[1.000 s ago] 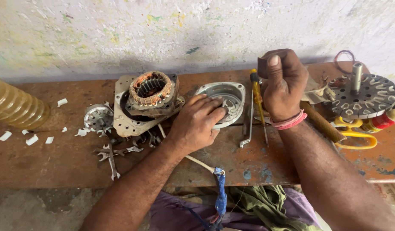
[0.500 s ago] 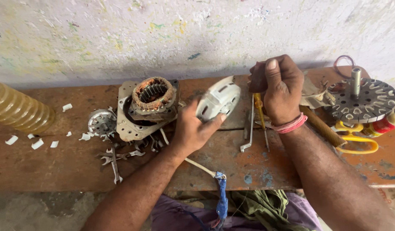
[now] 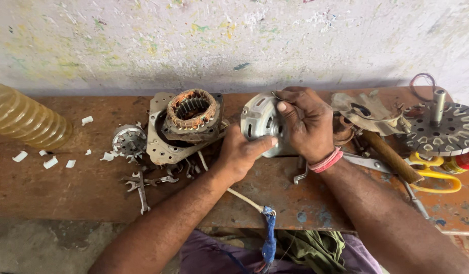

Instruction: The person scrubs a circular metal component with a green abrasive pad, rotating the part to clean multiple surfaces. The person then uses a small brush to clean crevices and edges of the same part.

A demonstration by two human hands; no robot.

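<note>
A round grey metal motor cover [image 3: 257, 122] is tilted up on edge above the worn wooden bench [image 3: 67, 187]. My left hand [image 3: 240, 155] grips it from below, thumb across its lower rim. My right hand [image 3: 306, 122] is closed over its right side, fingers curled on the top edge; a pink band circles that wrist. To the left lies a stator with copper windings [image 3: 192, 109] on a grey metal plate [image 3: 160, 147].
A ribbed yellowish hose [image 3: 26, 119], white plastic scraps [image 3: 50, 162], a small rotor [image 3: 128, 139] and several spanners [image 3: 143, 182] sit left. Right: a slotted round disc with a shaft [image 3: 442, 129], yellow-handled scissors [image 3: 437, 175], a wooden handle [image 3: 392, 157]. A blue-taped cable [image 3: 269, 228] hangs off the front edge.
My left hand lifted the cover from lying flat to standing on edge. My right hand came down from its raised position and closed on the cover's right side.
</note>
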